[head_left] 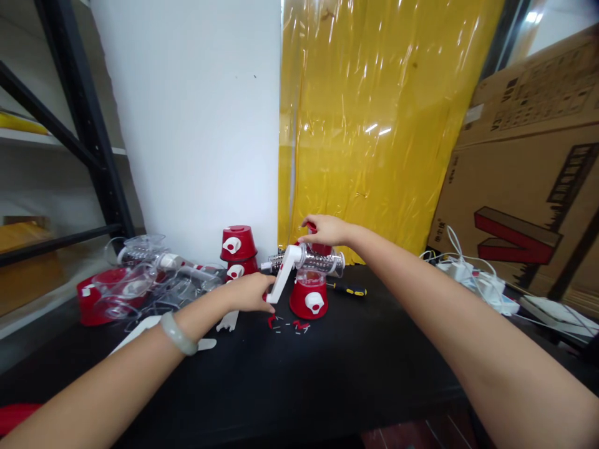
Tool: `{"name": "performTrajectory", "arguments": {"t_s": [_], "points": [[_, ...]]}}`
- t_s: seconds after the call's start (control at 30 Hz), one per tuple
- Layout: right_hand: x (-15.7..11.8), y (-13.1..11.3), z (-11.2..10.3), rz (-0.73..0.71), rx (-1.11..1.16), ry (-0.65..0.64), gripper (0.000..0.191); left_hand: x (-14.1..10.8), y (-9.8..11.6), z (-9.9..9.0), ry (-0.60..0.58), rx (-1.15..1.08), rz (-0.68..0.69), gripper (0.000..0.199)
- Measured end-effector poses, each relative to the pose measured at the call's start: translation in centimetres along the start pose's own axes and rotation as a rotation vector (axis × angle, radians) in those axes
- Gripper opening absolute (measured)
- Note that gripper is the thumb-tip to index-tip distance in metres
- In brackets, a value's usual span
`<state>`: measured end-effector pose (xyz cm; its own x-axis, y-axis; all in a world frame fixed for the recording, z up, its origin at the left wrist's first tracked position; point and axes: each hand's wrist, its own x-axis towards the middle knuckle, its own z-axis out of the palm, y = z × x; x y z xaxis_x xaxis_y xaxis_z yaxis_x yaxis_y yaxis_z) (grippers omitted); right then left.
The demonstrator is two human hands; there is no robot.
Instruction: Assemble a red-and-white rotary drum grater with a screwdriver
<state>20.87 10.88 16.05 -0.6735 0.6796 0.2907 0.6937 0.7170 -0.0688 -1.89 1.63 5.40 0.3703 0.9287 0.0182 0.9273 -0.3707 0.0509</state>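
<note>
My left hand (253,292) gripping crank (284,273), right hand (328,231) gripping pusher (311,227); grater (312,279) seemingly assembled, red clips (302,325) loose on near side

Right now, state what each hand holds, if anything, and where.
The left hand holds the white crank by its lower end. The right hand curls over the red pusher at its top; gripping or pressing, I can't tell.
</note>
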Motion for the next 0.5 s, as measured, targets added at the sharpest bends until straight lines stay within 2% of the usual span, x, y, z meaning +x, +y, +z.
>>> {"name": "performTrajectory", "arguments": {"t_s": [0.1,0.23,0.5], "points": [[0.0,-0.1,0.0,0.004,-0.008,0.002,0.050,-1.7,0.1,1.1,0.089,0.040,-0.069,0.041],[0.1,-0.2,0.1,0.005,-0.021,0.007,0.042,-2.9,-0.8,2.1,0.196,0.079,-0.123,0.039],[-0.1,-0.3,0.0,0.015,-0.004,0.035,0.044,-3.9,-2.5,2.8,0.254,0.062,-0.130,0.041]]}}
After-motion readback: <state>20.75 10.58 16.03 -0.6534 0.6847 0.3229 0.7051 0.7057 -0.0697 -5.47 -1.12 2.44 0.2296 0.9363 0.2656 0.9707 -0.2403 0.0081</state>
